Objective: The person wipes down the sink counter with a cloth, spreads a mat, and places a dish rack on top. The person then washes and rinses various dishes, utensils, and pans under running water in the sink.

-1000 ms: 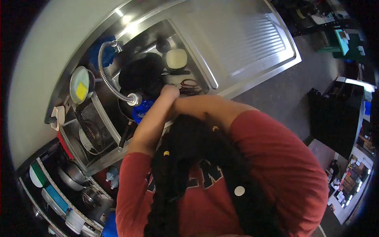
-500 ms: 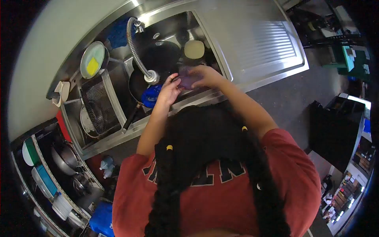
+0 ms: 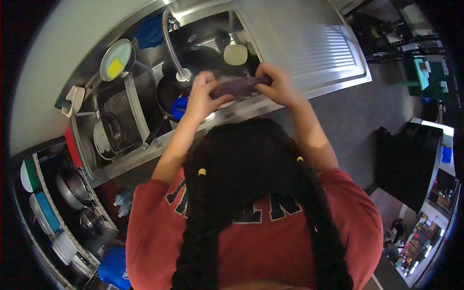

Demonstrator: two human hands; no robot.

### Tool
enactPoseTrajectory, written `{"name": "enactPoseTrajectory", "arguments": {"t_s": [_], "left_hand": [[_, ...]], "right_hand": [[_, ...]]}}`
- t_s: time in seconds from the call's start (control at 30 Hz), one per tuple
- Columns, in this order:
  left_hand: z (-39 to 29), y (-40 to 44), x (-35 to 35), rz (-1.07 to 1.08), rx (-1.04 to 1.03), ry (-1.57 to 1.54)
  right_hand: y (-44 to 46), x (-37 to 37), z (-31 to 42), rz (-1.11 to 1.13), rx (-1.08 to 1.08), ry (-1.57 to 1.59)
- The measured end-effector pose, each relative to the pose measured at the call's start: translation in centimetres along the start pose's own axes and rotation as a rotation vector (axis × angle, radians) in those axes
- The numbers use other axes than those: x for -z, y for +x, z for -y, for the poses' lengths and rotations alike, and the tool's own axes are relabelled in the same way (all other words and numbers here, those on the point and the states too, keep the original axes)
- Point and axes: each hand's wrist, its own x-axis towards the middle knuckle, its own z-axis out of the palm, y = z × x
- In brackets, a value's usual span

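A dark purple cloth (image 3: 237, 90) is stretched out between my two hands above the front of the sink. My left hand (image 3: 203, 94) has its fingers closed on one end, and my right hand (image 3: 278, 86) grips the other end between thumb and fingers. Below my left wrist shows a bright blue object (image 3: 179, 108), whose kind I cannot make out, at the edge of a black frying pan (image 3: 164, 96) in the basin. The pan's dark handle (image 3: 157, 131) points toward the sink's front left.
A flexible metal faucet (image 3: 175, 48) hangs over the basin, with a pale rounded item (image 3: 235, 54) behind my hands. A bowl holding a yellow sponge (image 3: 115, 67) sits at the back left. A wire basket (image 3: 116, 106) lies in the left basin; the ribbed steel drainboard (image 3: 324, 53) extends right.
My hands have moved apart, drawing the bunched purple cloth out lengthwise between them. The right hand shifted to the right, and the left hand now covers more of the blue object.
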Motion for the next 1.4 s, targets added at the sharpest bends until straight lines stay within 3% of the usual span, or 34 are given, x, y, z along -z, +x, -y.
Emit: {"name": "enactPoseTrajectory", "arguments": {"t_s": [0.07, 0.1, 0.13, 0.2, 0.27, 0.3, 0.33, 0.4, 0.47, 0.57, 0.6, 0.67, 0.7, 0.8, 0.83, 0.87, 1.07, 1.13, 1.2, 1.23, 1.27, 1.3, 1.33, 1.4], "left_hand": [[-1.1, 0.9, 0.4, -0.206, -0.362, 0.185], [-0.9, 1.5, 0.1, -0.194, -0.389, 0.100], [-1.7, 1.4, 0.5, -0.053, -0.184, -0.047], [-3.8, 1.7, 0.0, -0.011, -0.066, -0.135], [-6.9, 2.1, -1.7, 0.024, -0.194, -0.341], [-10.1, 2.4, -2.6, 0.008, -0.198, -0.342], [-13.0, 2.6, -3.4, -0.006, -0.200, -0.346], [-16.7, 3.4, -4.9, 0.185, -0.249, -0.398], [-19.5, 4.1, -5.8, 0.332, -0.159, -0.142], [-21.0, 4.1, -8.0, 0.133, -0.551, -0.093], [-21.1, 4.2, -8.8, 0.113, -0.535, -0.097], [-21.7, 3.6, -10.9, -0.010, -0.831, -0.159], [-22.0, 3.1, -11.9, -0.017, -0.815, -0.159], [-23.3, 1.1, -14.6, 0.166, -0.450, 0.101], [-23.9, 0.1, -14.7, 0.143, -0.455, 0.150], [-23.3, -0.8, -14.9, 0.068, -0.459, 0.128], [-14.1, -3.4, -13.3, 0.111, -0.408, 0.417], [-12.7, -4.9, -12.5, 0.121, -0.434, 0.391], [-11.9, -6.7, -12.1, 0.028, -0.213, 0.391], [-10.2, -7.0, -12.3, 0.040, -0.225, 0.397], [-8.1, -7.1, -12.7, 0.106, 0.014, 0.032], [-7.2, -6.4, -12.8, 0.168, 0.254, -0.331], [-8.3, -5.8, -13.2, 0.176, 0.240, -0.319], [-12.7, -5.0, -15.5, -0.009, 0.394, -0.952]], "right_hand": [[-0.6, 2.5, 2.0, 0.002, -0.030, -0.114], [-1.0, 3.8, 2.2, 0.000, -0.021, -0.118], [-1.3, 5.4, 2.2, -0.007, -0.054, -0.108], [-2.6, 8.3, 3.9, -0.012, -0.086, -0.105], [-4.2, 11.4, 6.7, 0.109, -0.303, 0.062], [-5.0, 12.2, 6.2, 0.072, -0.047, -0.076], [-5.7, 13.0, 6.3, 0.076, -0.057, -0.084], [-7.2, 14.1, 7.3, 0.077, 0.130, -0.150], [-9.9, 15.6, 8.4, 0.088, 0.076, -0.129], [-12.6, 18.0, 8.4, 0.055, 0.084, -0.326], [-13.5, 19.1, 8.4, 0.079, 0.094, -0.327], [-15.3, 20.8, 8.2, 0.087, 0.028, -0.565], [-16.0, 21.6, 7.4, 0.083, 0.057, -0.594], [-18.0, 23.1, 4.9, 0.031, 0.176, -0.618], [-18.3, 23.2, 3.9, 0.040, 0.204, -0.605], [-18.8, 23.3, 2.9, 0.051, 0.146, -0.575], [-21.3, 26.1, 1.6, -0.051, -0.051, -0.476], [-22.6, 27.3, 0.1, 0.010, -0.429, -0.114], [-23.5, 28.7, -3.1, 0.034, -0.412, -0.150], [-24.0, 28.7, -4.7, 0.066, -0.389, -0.191], [-24.4, 28.2, -5.9, 0.047, -0.391, -0.183], [-24.6, 27.5, -7.2, 0.029, -0.456, 0.078], [-25.0, 26.4, -8.6, 0.012, -0.511, 0.341], [-25.0, 22.5, -11.0, -0.081, -0.649, 0.903]]}}
